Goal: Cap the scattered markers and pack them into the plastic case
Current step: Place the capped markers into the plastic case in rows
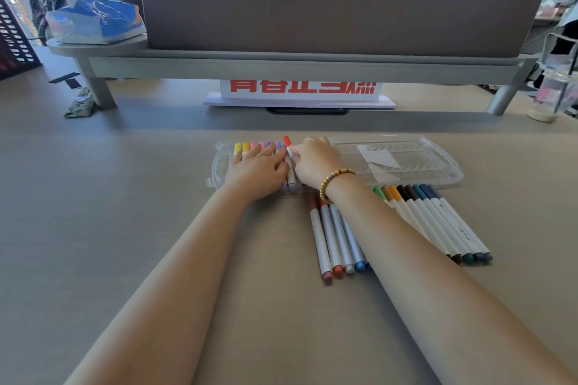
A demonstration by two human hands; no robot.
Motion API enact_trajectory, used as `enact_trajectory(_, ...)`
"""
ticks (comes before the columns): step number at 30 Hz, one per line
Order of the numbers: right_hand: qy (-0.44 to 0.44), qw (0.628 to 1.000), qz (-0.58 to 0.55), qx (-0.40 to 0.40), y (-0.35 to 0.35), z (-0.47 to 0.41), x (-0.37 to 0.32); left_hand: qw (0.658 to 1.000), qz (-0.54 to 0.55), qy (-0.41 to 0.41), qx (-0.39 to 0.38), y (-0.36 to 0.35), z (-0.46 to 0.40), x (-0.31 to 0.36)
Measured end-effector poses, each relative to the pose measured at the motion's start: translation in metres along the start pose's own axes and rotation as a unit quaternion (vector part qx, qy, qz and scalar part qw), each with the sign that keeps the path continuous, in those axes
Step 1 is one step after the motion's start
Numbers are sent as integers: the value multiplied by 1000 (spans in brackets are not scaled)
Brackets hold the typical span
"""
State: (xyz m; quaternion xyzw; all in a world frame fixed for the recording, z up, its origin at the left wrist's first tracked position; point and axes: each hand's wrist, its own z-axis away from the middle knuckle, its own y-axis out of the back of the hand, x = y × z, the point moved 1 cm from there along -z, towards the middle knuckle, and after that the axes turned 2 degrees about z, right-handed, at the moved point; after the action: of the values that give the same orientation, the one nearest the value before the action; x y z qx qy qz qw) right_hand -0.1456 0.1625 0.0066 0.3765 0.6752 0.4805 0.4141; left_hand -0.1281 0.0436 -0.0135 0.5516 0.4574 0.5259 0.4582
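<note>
The left hand [259, 166] lay flat, fingers straight, hiding markers in the plastic case [219, 166]; the right hand [314, 162] pinched the red-capped marker [287, 147] (fingertips unseen) above them.

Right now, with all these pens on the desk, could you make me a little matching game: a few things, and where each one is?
Things:
1. red-capped marker
2. tissue pack
3. bead bracelet
4. dark-capped markers

Places:
A. on the raised shelf
B. loose on the desk, near the case lid
C. round the right wrist
D. pinched over the case

Pairs: 1-D, 2-A, 3-C, 4-B
</note>
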Motion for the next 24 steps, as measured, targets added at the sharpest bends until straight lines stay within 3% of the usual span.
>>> enact_trajectory(3,11,999,19,23,0,5,3,1000,3,3,3,0,-1,0)
enact_trajectory(8,-24,997,-72,-4,-3,5,-2,1000,-1,3,6,-2,-1,0)
enact_trajectory(18,-73,994,-80,-6,-8,3,0,1000,-16,-12,-5,-3,-3,-3)
enact_trajectory(24,-7,998,52,-35,1,4,7,999,-33,-18,-22,-2,-4,-5)
